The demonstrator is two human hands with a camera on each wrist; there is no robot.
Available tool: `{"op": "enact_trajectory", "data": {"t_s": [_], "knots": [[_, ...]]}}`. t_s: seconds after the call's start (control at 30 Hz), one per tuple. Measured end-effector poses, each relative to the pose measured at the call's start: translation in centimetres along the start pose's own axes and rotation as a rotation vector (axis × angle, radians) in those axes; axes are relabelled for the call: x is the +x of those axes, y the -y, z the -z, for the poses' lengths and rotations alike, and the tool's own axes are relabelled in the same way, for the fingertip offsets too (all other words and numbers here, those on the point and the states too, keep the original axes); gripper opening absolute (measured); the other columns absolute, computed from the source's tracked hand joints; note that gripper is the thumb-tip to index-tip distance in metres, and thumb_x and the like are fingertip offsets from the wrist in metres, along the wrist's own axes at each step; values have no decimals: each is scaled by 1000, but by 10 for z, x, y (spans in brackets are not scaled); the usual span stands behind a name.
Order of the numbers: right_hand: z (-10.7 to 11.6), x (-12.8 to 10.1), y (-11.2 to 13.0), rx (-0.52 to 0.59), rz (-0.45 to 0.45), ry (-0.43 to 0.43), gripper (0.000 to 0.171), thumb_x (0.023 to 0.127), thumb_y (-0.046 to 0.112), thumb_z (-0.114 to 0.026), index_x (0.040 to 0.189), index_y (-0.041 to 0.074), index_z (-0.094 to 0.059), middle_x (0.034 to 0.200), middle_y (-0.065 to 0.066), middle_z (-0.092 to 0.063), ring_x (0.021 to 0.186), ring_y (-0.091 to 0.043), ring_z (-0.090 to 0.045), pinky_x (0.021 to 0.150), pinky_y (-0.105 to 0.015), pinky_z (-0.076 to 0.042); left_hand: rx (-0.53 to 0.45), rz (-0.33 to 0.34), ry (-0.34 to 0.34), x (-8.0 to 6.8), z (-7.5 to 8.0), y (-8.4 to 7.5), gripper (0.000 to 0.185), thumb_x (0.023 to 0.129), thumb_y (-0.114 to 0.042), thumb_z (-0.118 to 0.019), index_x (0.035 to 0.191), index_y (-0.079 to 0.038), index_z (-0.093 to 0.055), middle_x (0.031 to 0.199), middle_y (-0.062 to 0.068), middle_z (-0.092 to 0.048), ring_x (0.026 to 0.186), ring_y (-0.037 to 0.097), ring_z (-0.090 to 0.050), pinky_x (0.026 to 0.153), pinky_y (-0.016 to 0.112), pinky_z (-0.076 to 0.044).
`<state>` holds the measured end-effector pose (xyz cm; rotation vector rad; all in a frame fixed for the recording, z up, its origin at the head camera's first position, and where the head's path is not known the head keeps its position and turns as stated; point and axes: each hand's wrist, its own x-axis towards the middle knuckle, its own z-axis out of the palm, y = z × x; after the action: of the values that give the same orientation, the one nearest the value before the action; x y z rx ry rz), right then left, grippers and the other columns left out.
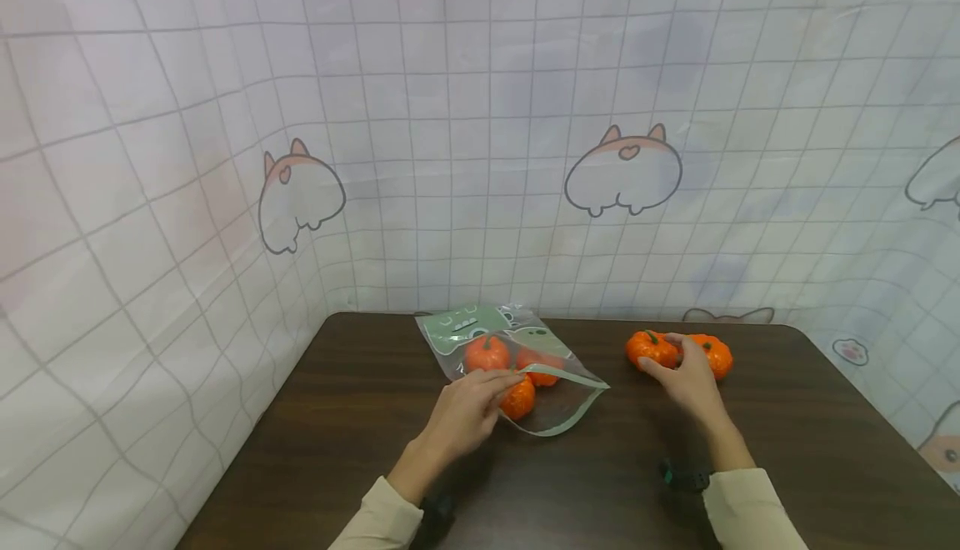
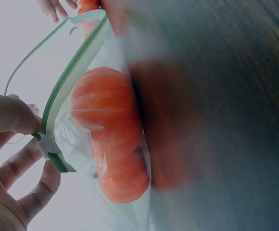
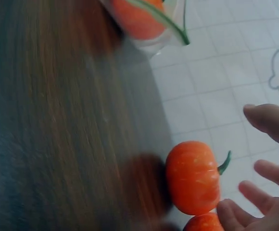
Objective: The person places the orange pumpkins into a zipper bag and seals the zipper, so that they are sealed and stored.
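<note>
Loading step, judged. Left hand (image 1: 467, 413) pinches the zip bag (image 1: 517, 367) rim open mid-bench. Right hand (image 1: 686, 379), fingers relaxed, reaches the left loose pumpkin (image 1: 649, 348) at far right. Next: grasp, carry to mouth.

My left hand (image 1: 467, 413) is extended toward 12 o'clock, thumb and fingers (image 2: 19, 163) pinched together. My right hand (image 1: 686, 379) is out toward 1 o'clock, fingers (image 3: 267, 120) spread and relaxed. Both forearms are sleeved, angled inward.
</note>
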<state>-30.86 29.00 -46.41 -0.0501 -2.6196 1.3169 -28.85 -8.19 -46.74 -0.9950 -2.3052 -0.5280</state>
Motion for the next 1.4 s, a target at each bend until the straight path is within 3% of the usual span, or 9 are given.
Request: {"op": "enact_trajectory", "data": {"t_s": [0.2, 0.33, 0.5, 0.67, 0.87, 1.03, 1.2, 1.4], "knots": [[-3, 18, 1, -81, 43, -47, 79, 96, 35, -69, 153, -6, -33, 155, -36, -30, 140, -54, -32, 111, -69, -32, 15, 0, 8, 0, 1, 0, 40, 90, -6, -72, 127, -21, -73, 124, -6, -74, 105, 15, -71, 82, 35, -60], [-6, 29, 4, -149, 46, -26, 80, 96, 33, -70, 153, -7, -32, 155, -38, -28, 139, -58, -29, 110, -71, -31, 4, 0, 2, 0, 2, -1, 39, 89, -6, -73, 127, -18, -73, 122, -5, -75, 108, 16, -71, 87, 36, -59], [-12, 38, 5, -235, 6, 40, 84, 95, 33, -68, 155, -8, -27, 155, -39, -26, 138, -62, -27, 108, -72, -32, -16, 8, 15, 1, 1, 0, 41, 88, -2, -73, 127, -16, -73, 122, -4, -74, 112, 17, -71, 93, 35, -58], [-18, 43, 0, -331, -29, 48, 84, 93, 30, -69, 154, -10, -26, 152, -40, -29, 134, -63, -29, 106, -73, -33, -16, 20, 31, 1, 1, 0, 46, 84, 0, -72, 128, -15, -72, 122, -4, -74, 111, 16, -71, 92, 35, -58], [-19, 47, -5, -360, -59, 53, 74, 92, 29, -69, 148, -8, -38, 149, -39, -26, 132, -63, -24, 102, -76, -31, 13, 18, 37, 1, 2, -1, 50, 81, 0, -73, 128, -16, -71, 122, -2, -74, 109, 16, -72, 89, 34, -60], [-17, 44, -9, -355, -12, 85, 68, 89, 28, -72, 142, -6, -45, 142, -42, -33, 125, -63, -29, 100, -73, -31, -10, 28, 52, 2, 3, -2, 47, 83, -1, -74, 127, -15, -72, 123, -2, -74, 109, 16, -72, 90, 34, -59], [-14, 37, -10, -364, 37, 125, 70, 87, 28, -75, 141, -3, -43, 134, -44, -45, 119, -63, -46, 97, -71, -40, -6, 39, 71, 3, 4, -4, 49, 81, -2, -75, 128, -15, -72, 123, -2, -74, 111, 16, -71, 94, 34, -58], [-15, 32, -11, -344, 79, 151, 72, 87, 28, -75, 144, -2, -42, 135, -42, -45, 116, -56, -54, 95, -69, -45, 11, 56, 85, 3, 7, -5, 52, 80, -3, -77, 130, -17, -71, 124, -2, -74, 112, 16, -71, 97, 35, -57]]}}
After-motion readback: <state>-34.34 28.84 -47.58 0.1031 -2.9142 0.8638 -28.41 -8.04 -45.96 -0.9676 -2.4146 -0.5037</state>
